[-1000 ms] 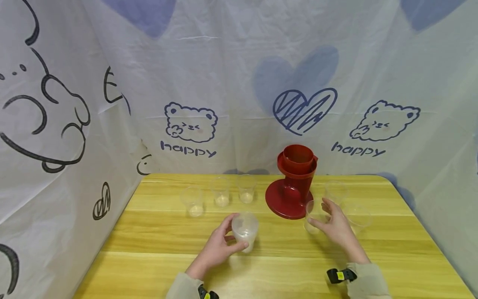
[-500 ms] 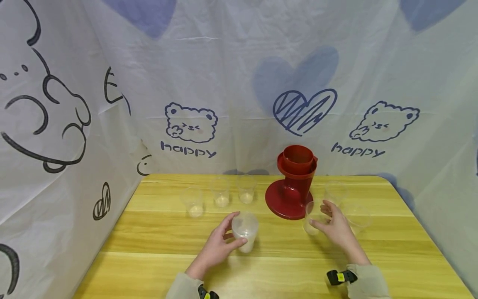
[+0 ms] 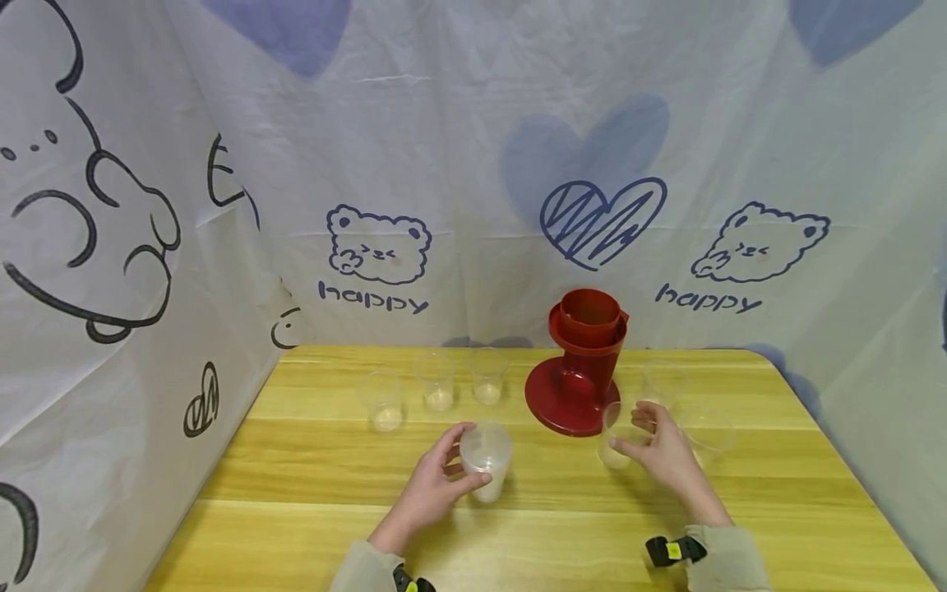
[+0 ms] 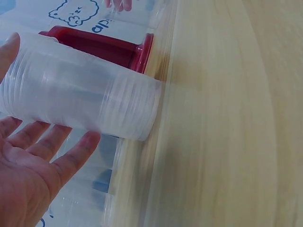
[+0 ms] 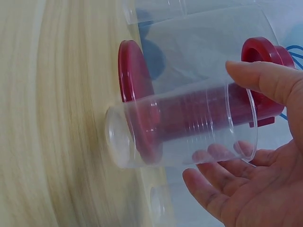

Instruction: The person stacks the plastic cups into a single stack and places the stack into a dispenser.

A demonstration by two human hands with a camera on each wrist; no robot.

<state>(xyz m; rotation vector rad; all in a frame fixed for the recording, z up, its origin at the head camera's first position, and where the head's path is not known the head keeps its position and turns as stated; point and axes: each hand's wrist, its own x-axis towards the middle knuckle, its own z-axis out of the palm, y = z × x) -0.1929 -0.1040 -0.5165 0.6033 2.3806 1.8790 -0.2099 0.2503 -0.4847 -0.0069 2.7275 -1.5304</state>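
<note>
- Left hand: half-curled in a C round the cup stack, thumb near side, fingers far side; wide C probably because the stack is broad
- Stack: mouth up, near table centre, looks like several cups nested; base seems down on the table, which would leave the hand only steadying it
- Right hand: loosely curled, thumb and fingers either side of one clear cup, grip looks light, likely so thin plastic doesn't buckle
- That cup: mouth up, just in front of the red stand; can't tell if its base touches wood
- Red stand: at the back, wide disc foot, presumably for stability
- Left cup, middle cup, back cup: left of the stand, upright, spaced apart, maybe for finger room
</note>
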